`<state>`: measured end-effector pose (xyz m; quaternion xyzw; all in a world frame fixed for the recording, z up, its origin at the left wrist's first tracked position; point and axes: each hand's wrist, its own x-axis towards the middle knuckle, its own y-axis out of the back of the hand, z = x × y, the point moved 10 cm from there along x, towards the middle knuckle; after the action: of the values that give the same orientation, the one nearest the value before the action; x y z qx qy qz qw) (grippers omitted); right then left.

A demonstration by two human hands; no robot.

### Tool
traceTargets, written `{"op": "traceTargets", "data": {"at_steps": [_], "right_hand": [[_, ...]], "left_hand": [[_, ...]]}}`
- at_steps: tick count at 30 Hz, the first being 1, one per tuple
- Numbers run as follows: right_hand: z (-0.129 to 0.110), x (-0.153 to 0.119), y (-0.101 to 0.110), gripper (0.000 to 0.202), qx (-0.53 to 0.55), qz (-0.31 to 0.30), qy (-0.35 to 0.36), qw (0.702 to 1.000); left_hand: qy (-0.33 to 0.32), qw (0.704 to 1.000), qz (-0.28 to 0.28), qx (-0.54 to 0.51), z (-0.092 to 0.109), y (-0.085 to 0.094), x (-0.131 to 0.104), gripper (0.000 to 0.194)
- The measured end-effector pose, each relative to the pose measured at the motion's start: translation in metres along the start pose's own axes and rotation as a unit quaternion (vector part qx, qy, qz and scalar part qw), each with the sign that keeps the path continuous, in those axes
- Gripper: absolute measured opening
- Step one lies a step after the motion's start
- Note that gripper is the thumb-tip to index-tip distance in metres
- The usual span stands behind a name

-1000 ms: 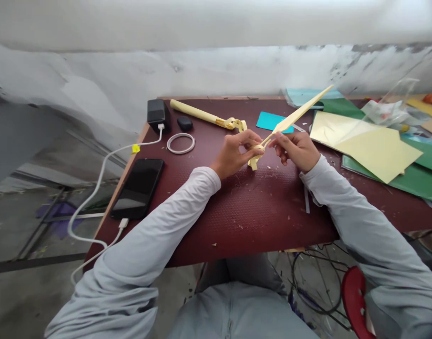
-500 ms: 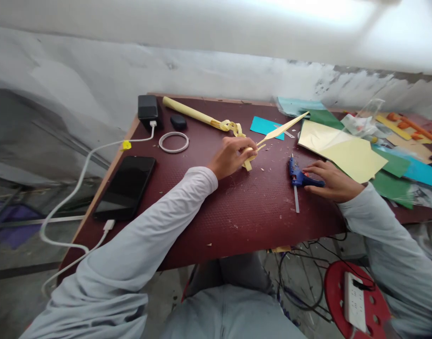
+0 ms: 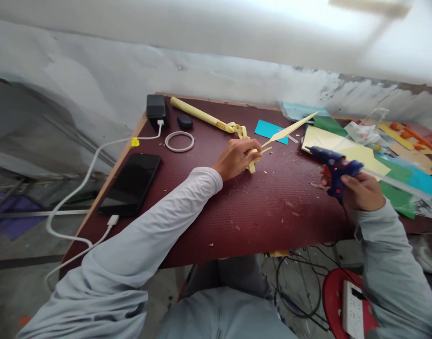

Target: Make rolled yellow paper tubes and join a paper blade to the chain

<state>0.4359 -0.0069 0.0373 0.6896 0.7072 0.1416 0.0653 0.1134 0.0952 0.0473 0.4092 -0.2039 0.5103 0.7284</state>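
A black flat smartphone [image 3: 133, 183] is lying at nine o'clock from my left hand, on the dark red textured table [image 3: 237, 216]. At ten o'clock a black boxy block [image 3: 156, 107] is standing, and nearer to me a white thin ring [image 3: 180, 150] is lying. Toward eleven o'clock a pale yellow rolled paper tube [image 3: 196, 112] is resting. My left hand [image 3: 237, 157] is pinching a pale yellow paper piece, fingers closed upon it; its long leaf-shaped blade [image 3: 289, 128] is pointing to two o'clock, over a bright blue flat card [image 3: 267, 130]. A pale yellow curled strip [image 3: 252, 166] is showing below my fingertips. At three o'clock my right hand [image 3: 366, 192] is gripping a dark blue plastic glue gun [image 3: 338, 169], fingers wrapped around the handle, above the table. Its nozzle is aiming toward ten o'clock, and a translucent glue stick [image 3: 395, 181] is protruding behind. Beyond the gun, pale yellow paper sheets [image 3: 357, 148] are lying.
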Motion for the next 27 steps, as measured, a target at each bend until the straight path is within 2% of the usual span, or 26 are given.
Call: {"op": "traceTargets", "data": {"at_steps": [2,4,7,9,12,15,19,27], "right_hand": [[0.004,0.001,-0.011,0.039,0.108,0.006,-0.029,0.994],[0.008,0.009,-0.033,0.044,0.156,-0.008,-0.044,0.987],[0.004,0.027,-0.070,0.042,0.170,-0.017,-0.031,0.985],[0.002,0.039,-0.084,0.029,0.138,0.004,-0.025,0.990],[-0.007,0.054,-0.085,0.012,0.066,0.070,0.028,0.995],[-0.015,0.061,-0.079,0.005,-0.018,0.111,0.090,0.990],[-0.015,0.060,-0.076,0.009,-0.069,0.127,0.140,0.980],[-0.007,0.056,-0.076,0.016,-0.114,0.132,0.161,0.971]], "left_hand": [[0.010,1.000,0.007,-0.008,-0.002,0.000,-0.001,0.011],[0.018,1.000,0.015,-0.016,-0.004,0.001,-0.002,0.010],[0.019,0.999,0.015,-0.025,-0.004,0.002,-0.002,0.011],[0.013,0.999,0.015,-0.026,-0.002,0.003,-0.001,0.011],[0.004,0.999,0.029,-0.022,0.000,0.007,0.000,0.010],[-0.002,0.999,0.045,-0.011,0.002,0.011,0.000,0.008],[-0.005,0.999,0.047,-0.003,0.008,0.009,0.000,0.010],[-0.019,0.999,0.037,0.002,0.019,0.000,-0.001,0.013]]}}
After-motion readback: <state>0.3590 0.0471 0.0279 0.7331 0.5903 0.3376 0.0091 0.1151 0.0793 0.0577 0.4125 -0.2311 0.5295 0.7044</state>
